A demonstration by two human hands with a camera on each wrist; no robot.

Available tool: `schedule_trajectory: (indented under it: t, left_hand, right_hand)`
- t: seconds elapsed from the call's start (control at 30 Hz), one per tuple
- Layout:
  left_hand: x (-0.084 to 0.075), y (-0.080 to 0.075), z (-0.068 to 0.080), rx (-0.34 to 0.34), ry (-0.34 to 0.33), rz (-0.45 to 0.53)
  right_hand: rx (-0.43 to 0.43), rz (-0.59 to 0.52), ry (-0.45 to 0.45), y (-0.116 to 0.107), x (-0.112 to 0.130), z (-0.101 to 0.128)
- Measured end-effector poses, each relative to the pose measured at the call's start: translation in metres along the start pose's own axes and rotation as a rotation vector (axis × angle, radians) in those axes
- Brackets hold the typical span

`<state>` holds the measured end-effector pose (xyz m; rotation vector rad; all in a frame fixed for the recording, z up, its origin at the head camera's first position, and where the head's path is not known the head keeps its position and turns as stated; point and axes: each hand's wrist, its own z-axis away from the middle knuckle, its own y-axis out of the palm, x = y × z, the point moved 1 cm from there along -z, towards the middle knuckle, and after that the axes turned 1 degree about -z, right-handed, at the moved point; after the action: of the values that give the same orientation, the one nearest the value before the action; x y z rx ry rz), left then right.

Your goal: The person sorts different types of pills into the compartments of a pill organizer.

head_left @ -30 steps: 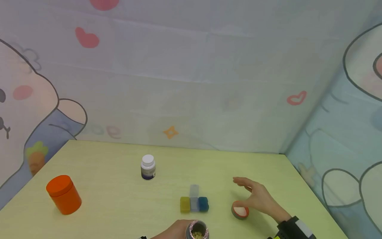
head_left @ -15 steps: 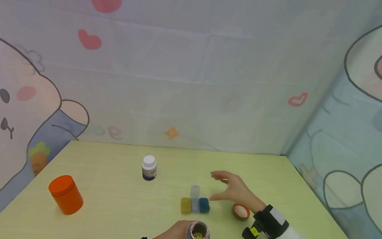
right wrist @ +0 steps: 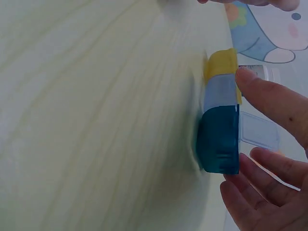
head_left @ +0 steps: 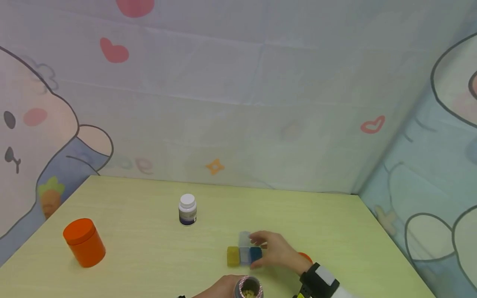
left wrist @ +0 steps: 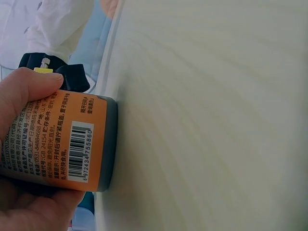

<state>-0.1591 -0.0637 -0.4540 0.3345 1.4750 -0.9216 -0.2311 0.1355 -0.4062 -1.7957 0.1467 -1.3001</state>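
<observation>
My left hand (head_left: 220, 286) grips an uncapped jar (left wrist: 79, 139) with an orange label and grey base. Small yellowish pieces (head_left: 249, 294) lie inside it. A small pill box (head_left: 244, 256) with yellow, clear and blue compartments sits on the table; its middle clear lid (head_left: 244, 238) is flipped up. Around the blue compartment (right wrist: 220, 139) hovers my right hand (head_left: 277, 251), thumb and fingers spread apart on either side. Whether the fingertips touch the box is hard to tell. A round red-rimmed cap (head_left: 306, 257) lies behind the right wrist, mostly hidden.
A white pill bottle (head_left: 187, 210) with a dark lower label stands farther back. An orange lidded jar (head_left: 85, 243) is at the left of the pale yellow table (head_left: 141, 231). A printed cloth (head_left: 238, 103) hangs behind the table.
My right hand has moved left from above the cap to the pill box and lowered around its blue end. The left hand keeps holding the jar in nearly the same place.
</observation>
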Motion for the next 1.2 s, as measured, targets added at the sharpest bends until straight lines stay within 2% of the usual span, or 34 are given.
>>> schedule_trajectory:
  t: [0.13,0.3,0.5,0.53,0.6,0.67,0.73,0.83,0.93,1.07,1.13,1.2]
  left_hand:
    - [-0.007,0.001,0.004,-0.005,0.006,0.033]
    - [-0.003,-0.001,0.003,0.021,0.014,0.087]
    - [0.022,-0.011,-0.005,0.027,0.089,0.068]
    - [0.024,-0.015,-0.005,0.018,0.108,0.071]
    - [0.015,-0.022,0.0,-0.024,0.147,0.074]
    - [-0.004,-0.032,0.008,-0.091,0.218,0.023]
    - [-0.028,-0.042,0.017,-0.184,0.296,-0.089]
    - [-0.053,-0.059,0.026,-0.304,0.336,-0.249]
    - [-0.062,-0.075,0.025,-0.387,0.292,-0.345]
    - [-0.059,-0.087,0.019,-0.492,0.218,-0.477]
    - [-0.055,-0.088,0.016,-0.52,0.186,-0.534]
    - [-0.052,-0.088,0.013,-0.519,0.166,-0.576]
  right_hand:
    - [0.005,0.011,0.012,0.004,-0.002,0.001]
    - [0.003,0.019,0.015,0.005,-0.004,0.001]
    - [0.004,0.012,0.029,0.006,-0.003,0.001]
    - [0.005,0.011,0.031,0.007,-0.003,0.001]
    - [0.002,0.013,0.028,0.007,-0.002,0.001]
    - [-0.005,0.012,0.022,0.008,-0.002,0.001]
    - [-0.016,0.008,0.017,0.008,-0.002,0.001]
    - [-0.024,0.004,0.018,0.008,-0.003,0.001]
    - [-0.025,0.005,0.03,0.008,-0.003,0.001]
    - [-0.018,0.003,0.054,0.008,-0.003,0.0]
    - [-0.015,-0.003,0.064,0.009,-0.003,0.0]
    - [-0.011,-0.006,0.068,0.009,-0.003,-0.001]
